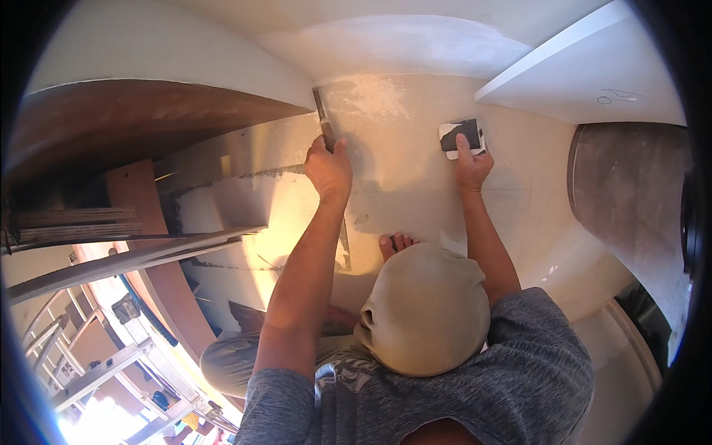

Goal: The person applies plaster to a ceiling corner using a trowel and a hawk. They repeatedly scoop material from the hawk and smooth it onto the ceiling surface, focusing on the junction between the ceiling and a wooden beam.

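My left hand [328,169] is closed around a narrow dark bar-shaped tool [322,110]. The tool's far end lies against the pale surface, near the corner where a brown panel [178,107] ends. Off to the right, my right hand [473,165] grips a small rectangular pad [461,138], black on its face with ragged white edges. The thumb rests on top of that pad, and the fingers are mostly hidden. Both arms are stretched forward over the pale surface [404,174], which has a rough whitish patch [371,98] between and beyond the hands.
A white panel [586,70] juts in from the far right, above a dark brown curved piece [627,174]. On the left, wooden boards [133,256] stick out toward my left arm. A metal ladder [104,371] stands at the lower left in bright light.
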A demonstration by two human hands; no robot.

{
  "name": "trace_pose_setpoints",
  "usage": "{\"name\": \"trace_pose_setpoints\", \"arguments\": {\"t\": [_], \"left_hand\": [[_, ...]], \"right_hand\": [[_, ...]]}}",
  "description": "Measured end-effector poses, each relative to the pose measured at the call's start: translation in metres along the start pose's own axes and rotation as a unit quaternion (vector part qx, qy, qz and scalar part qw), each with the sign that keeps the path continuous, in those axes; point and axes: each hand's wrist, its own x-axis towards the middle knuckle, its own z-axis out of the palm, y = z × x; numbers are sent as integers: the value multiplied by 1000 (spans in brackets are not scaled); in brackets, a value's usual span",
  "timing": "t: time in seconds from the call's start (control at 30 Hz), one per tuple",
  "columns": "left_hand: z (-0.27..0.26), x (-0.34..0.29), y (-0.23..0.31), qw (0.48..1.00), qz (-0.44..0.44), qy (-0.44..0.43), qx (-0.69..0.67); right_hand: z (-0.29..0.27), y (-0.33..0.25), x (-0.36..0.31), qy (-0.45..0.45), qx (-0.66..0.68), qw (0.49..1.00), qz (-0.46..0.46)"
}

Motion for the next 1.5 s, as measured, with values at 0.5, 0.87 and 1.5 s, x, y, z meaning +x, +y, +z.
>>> {"name": "trace_pose_setpoints", "arguments": {"t": [0.5, 0.87, 1.5], "left_hand": [[15, 8, 3, 997, -38, 47, -49], [17, -10, 10, 991, 82, -19, -107], [24, 13, -8, 985, -41, 47, -161]], "right_hand": [[-2, 3, 1, -9, -5, 1000, -12], [-1, 4, 0, -2, -3, 1000, -21], [3, -3, -1, -5, 3, 1000, -30]]}}
